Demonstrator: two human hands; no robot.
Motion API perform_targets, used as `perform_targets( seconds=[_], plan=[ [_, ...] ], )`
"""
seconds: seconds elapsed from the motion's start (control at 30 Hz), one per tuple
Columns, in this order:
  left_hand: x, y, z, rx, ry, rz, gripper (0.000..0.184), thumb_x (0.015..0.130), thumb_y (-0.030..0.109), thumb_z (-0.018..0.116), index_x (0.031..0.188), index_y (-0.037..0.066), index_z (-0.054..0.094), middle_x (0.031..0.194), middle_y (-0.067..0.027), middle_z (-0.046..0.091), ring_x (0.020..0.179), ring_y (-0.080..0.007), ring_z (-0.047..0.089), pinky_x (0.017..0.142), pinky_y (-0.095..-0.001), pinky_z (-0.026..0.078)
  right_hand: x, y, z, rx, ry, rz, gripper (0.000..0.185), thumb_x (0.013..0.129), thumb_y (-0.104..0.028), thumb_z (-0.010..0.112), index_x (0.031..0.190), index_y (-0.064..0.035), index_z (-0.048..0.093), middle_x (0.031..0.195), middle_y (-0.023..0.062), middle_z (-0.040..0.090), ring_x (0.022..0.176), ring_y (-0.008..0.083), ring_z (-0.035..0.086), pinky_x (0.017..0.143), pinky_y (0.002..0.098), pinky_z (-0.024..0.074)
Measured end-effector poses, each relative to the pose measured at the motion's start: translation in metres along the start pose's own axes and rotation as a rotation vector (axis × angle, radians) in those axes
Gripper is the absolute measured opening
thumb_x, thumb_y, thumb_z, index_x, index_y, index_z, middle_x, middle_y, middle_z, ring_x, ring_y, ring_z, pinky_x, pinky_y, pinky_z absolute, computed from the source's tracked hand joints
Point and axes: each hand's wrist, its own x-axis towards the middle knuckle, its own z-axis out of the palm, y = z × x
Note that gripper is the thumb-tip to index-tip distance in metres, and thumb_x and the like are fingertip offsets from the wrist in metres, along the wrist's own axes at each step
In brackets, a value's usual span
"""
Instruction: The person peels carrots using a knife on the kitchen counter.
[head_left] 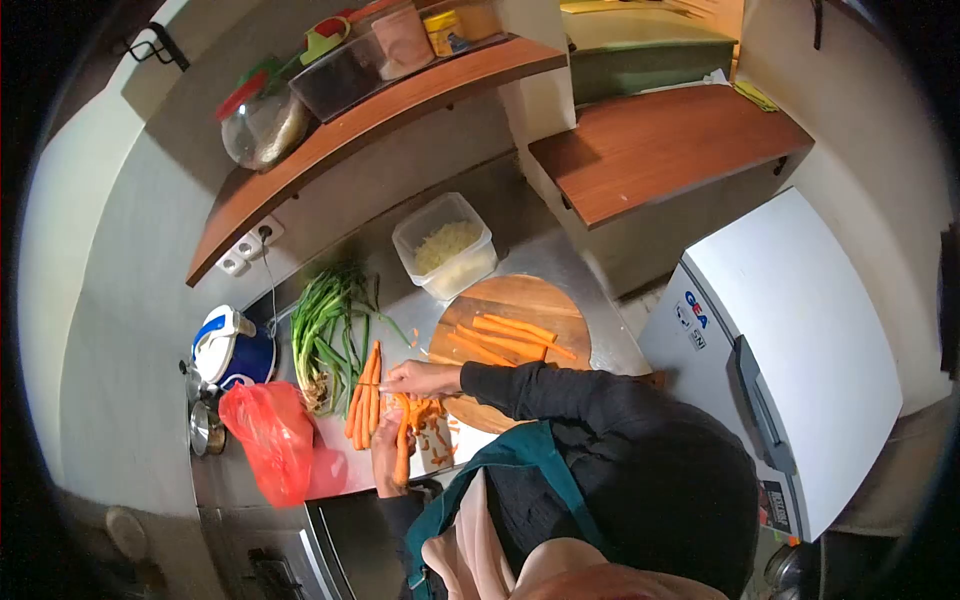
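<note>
My left hand (386, 452) is closed around a carrot (402, 462), held slanting over the counter's front part. Just above it, my right hand (425, 377) is closed on a small tool at the carrot's upper end. The tool is mostly hidden and looks like a peeler. Thin orange peelings (432, 440) lie on the light surface below and beside the hands. Left of the hands rests a row of several whole carrots (366, 400). Peeled carrots (510, 340) lie on a round wooden cutting board (555, 295), partly covered by my right sleeve.
Spring onions (325, 330) lie behind the whole carrots. A red plastic bag (268, 440) and a blue-and-white container (235, 350) stand at left. A clear tub (470, 270) with pale shreds sits behind the board. A shelf (390, 100) overhangs the counter; a white appliance (800, 320) stands right.
</note>
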Motion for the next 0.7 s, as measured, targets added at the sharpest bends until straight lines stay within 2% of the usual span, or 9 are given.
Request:
perform_targets(
  seconds=[0.13,0.2,0.23,0.3,0.37,0.5,0.53,0.63,0.7],
  plan=[
    [0.008,-0.012,-0.023,0.676,0.047,0.501,0.016,0.086,0.024,0.054,0.091,0.009,0.054,0.068,0.0012,0.051,0.054,-0.0066,0.048,0.046,-0.0192,0.036,0.015,0.025,-0.006,-0.077,0.031,-0.168,0.027,0.079,-0.032,0.065,0.075,-0.0077,0.053,0.058,-0.0019,0.045,0.048,0.0046,0.040,0.041,0.0222,0.0320],
    [0.003,0.005,-0.015,0.115,0.005,0.346,0.023,0.087,0.023,0.054,0.097,0.002,0.053,0.082,-0.0048,0.055,0.074,-0.0127,0.053,0.065,-0.0241,0.042,0.034,0.051,-0.011,-0.095,0.077,-0.329,0.019,0.078,-0.023,0.066,0.078,-0.0080,0.055,0.058,-0.0040,0.048,0.048,0.0041,0.043,0.042,0.0213,0.0351],
    [0.004,0.005,-0.019,-0.635,-0.033,0.175,0.031,0.087,0.023,0.053,0.103,-0.004,0.053,0.093,-0.0106,0.059,0.090,-0.0189,0.057,0.081,-0.0291,0.047,0.028,0.045,-0.008,0.000,0.098,-0.194,0.019,0.079,-0.023,0.066,0.078,-0.0080,0.054,0.057,-0.0038,0.047,0.047,0.0039,0.042,0.041,0.0207,0.0340],
    [0.012,0.008,-0.025,-0.859,-0.232,0.377,0.045,0.089,0.028,0.049,0.111,-0.011,0.045,0.107,-0.0206,0.055,0.103,-0.0281,0.054,0.094,-0.0366,0.042,0.012,0.029,-0.006,0.086,0.107,-0.012,0.020,0.081,-0.024,0.063,0.077,-0.0084,0.052,0.056,-0.0034,0.047,0.043,0.0030,0.039,0.037,0.0191,0.0304],
    [0.003,0.030,-0.008,-1.062,-0.211,0.315,0.053,0.091,0.031,0.045,0.118,-0.014,0.037,0.113,-0.0254,0.051,0.109,-0.0320,0.050,0.098,-0.0401,0.039,0.003,0.026,-0.004,0.088,0.081,0.042,0.020,0.083,-0.024,0.061,0.076,-0.0088,0.051,0.055,-0.0033,0.046,0.041,0.0023,0.037,0.035,0.0181,0.0279],
    [0.031,0.007,-0.016,-0.645,-0.028,0.513,0.043,0.093,0.030,0.042,0.120,-0.003,0.040,0.096,-0.0149,0.059,0.079,-0.0148,0.057,0.067,-0.0246,0.047,-0.009,0.020,0.007,0.114,0.004,0.051,0.028,0.086,-0.032,0.056,0.076,-0.0070,0.048,0.056,-0.0020,0.045,0.041,0.0045,0.036,0.036,0.0197,0.0272],
    [0.035,0.004,-0.014,-0.477,0.226,0.526,0.035,0.093,0.027,0.044,0.118,0.003,0.045,0.084,-0.0083,0.060,0.064,-0.0074,0.051,0.056,-0.0197,0.041,-0.012,0.016,0.010,0.023,0.018,0.011,0.030,0.087,-0.035,0.053,0.084,-0.0055,0.048,0.062,0.0006,0.049,0.046,0.0060,0.040,0.040,0.0210,0.0319],
    [0.047,0.003,-0.021,-0.350,0.446,0.494,0.030,0.093,0.022,0.044,0.113,0.001,0.049,0.076,-0.0052,0.058,0.061,-0.0076,0.052,0.057,-0.0189,0.042,0.000,0.039,0.004,-0.206,0.040,0.033,0.046,0.091,-0.043,0.041,0.110,-0.0010,0.043,0.082,0.0082,0.057,0.059,0.0117,0.050,0.053,0.0262,0.0432],
    [0.055,0.000,-0.022,-0.379,0.456,0.450,0.030,0.091,0.024,0.046,0.110,0.002,0.051,0.074,-0.0040,0.057,0.060,-0.0073,0.051,0.053,-0.0186,0.042,0.023,0.079,-0.005,-0.362,0.142,-0.274,0.051,0.092,-0.045,0.035,0.118,-0.0001,0.038,0.089,0.0110,0.059,0.065,0.0159,0.054,0.061,0.0291,0.0457]
  ],
)
